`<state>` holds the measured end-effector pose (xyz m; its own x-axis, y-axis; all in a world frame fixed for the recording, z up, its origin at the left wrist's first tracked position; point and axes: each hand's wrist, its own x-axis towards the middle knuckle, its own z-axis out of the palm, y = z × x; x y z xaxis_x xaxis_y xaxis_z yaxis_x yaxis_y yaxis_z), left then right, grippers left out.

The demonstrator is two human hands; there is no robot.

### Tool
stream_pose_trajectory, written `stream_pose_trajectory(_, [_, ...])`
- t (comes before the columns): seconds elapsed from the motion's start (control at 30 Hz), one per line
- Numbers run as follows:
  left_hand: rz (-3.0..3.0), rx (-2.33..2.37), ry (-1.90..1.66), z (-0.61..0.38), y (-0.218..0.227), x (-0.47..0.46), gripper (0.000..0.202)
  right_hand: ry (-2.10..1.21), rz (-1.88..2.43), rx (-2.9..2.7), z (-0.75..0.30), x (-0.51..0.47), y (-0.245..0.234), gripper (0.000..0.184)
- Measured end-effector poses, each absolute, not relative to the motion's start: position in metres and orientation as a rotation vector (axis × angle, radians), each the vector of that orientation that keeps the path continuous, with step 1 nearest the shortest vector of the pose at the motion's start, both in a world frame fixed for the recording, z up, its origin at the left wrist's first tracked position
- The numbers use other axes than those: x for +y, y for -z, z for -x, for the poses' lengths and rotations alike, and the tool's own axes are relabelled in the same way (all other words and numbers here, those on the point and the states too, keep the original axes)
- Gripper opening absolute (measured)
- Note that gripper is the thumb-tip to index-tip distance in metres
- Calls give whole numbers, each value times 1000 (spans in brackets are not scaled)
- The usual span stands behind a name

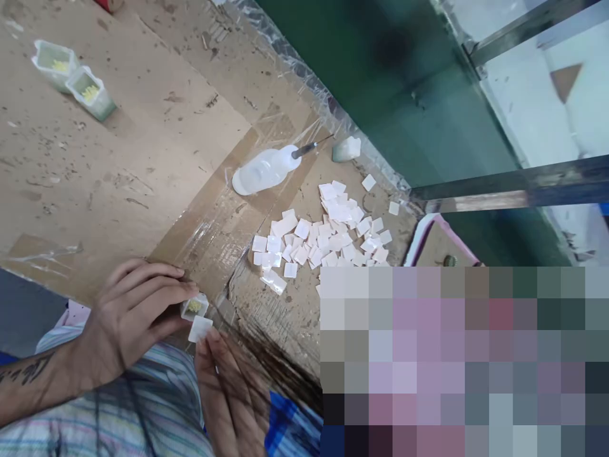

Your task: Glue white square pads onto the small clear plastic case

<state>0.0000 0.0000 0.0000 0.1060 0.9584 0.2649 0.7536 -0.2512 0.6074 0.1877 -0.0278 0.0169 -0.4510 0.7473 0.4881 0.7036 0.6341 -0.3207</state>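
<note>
At the near edge of the cardboard-covered table (118, 165), seen from the head camera, we held a small clear box (194, 307) with yellowish contents in our left hand (128, 317), fingers closed around it, while our right hand (228, 387) pinched a white square lid (200, 329) at its fingertips just below that box. Beyond the box, farther across the table, lay a heap of white square lids (323, 231), and past the heap a white squeeze bottle (264, 170) on its side; two more filled boxes (71, 76) stood well away at the table's far left.
</note>
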Motion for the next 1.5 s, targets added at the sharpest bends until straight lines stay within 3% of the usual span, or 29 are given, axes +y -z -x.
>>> stream_pose_trajectory(0.17, [-2107, 1742, -960, -6, -1, 4, 28, -104, 1156, -2261, -187, -32, -12, 31])
stream_pose_trajectory(0.33, [-2170, 1731, -987, -8, -1, 9, 15, -51, 1100, -2234, -186, -27, -9, 28])
stream_pose_trajectory(0.6, [-2108, 1656, -1010, -8, 9, 3, 13, 82, 1045, -2290, -176, -6, -19, 15])
stream_pose_trajectory(1.0, [-2036, 1602, -1014, -7, -3, 9, 4, 12, 1039, -2330, -177, -3, -21, 23])
stream_pose_trajectory(1.27, [-1983, 1657, -1043, -11, -2, 8, 17, -81, 1067, -2533, -180, 1, -37, 41])
stream_pose_trajectory(1.5, [-1953, 1673, -1049, -10, -2, 8, 19, -50, 1115, -2435, -174, -4, -25, 42])
